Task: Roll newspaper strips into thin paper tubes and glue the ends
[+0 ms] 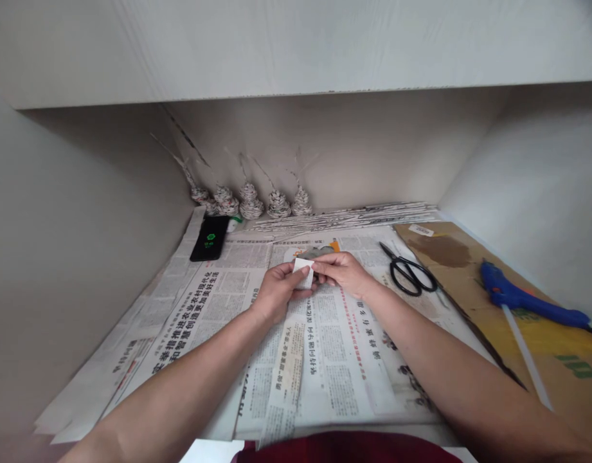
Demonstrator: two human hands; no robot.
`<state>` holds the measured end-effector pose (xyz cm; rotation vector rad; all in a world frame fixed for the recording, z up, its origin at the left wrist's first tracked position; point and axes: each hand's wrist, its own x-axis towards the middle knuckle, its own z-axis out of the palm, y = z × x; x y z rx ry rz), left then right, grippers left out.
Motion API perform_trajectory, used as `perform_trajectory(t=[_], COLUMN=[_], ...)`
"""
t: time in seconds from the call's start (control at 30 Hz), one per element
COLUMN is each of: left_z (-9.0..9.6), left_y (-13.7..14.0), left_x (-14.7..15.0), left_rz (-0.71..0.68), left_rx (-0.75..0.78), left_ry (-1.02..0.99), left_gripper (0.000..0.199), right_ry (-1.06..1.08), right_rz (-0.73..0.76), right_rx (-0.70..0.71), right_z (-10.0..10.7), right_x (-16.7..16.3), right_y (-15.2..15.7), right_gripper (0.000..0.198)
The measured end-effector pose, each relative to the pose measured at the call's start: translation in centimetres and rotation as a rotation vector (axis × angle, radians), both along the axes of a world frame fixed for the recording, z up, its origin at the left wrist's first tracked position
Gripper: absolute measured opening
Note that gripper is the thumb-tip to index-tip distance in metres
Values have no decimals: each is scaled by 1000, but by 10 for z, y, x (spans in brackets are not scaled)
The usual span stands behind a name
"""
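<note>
A small white piece of paper (302, 275) is held up over the newspaper in the middle. My left hand (275, 292) grips it from the left, thumb across its front. At its upper right edge, the closed fingers of my right hand (348, 272) pinch the same piece. Just beyond both hands, a greyish patch with some orange (335, 246) shows, partly hidden; I cannot tell whether it is printed. Below the hands, a narrow newspaper strip (287, 366) lies lengthwise on the newspaper sheets (344, 347).
Black-handled scissors (407, 270) lie to the right. A blue glue gun (527, 299) with a white glue stick rests on cardboard (479, 283). Thin rolled paper sticks (348, 217) and several woven paper shapes (279, 203) line the back. A black phone (209, 238) lies at left.
</note>
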<state>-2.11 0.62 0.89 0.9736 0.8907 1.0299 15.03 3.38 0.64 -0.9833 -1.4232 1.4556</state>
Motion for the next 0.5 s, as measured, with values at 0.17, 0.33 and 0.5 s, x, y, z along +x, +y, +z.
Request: perform_trajectory(t=[0.17,0.33,0.5], left_z=[-2,-3,-1], left_y=[1,2,1], left_x=[0,0,1], left_rz=[24,54,48], left_rx=[26,54,55], left_ry=[57,129,108], left_gripper=[40,38,38], right_ry=[4,-10,-1], right_rz=[-3,-22,-50], right_rx=[2,-4,-9], right_z=[1,2,2], right_x=[-2,-4,-6], right_y=[-1,-2,-3], right_gripper=[33,29,32])
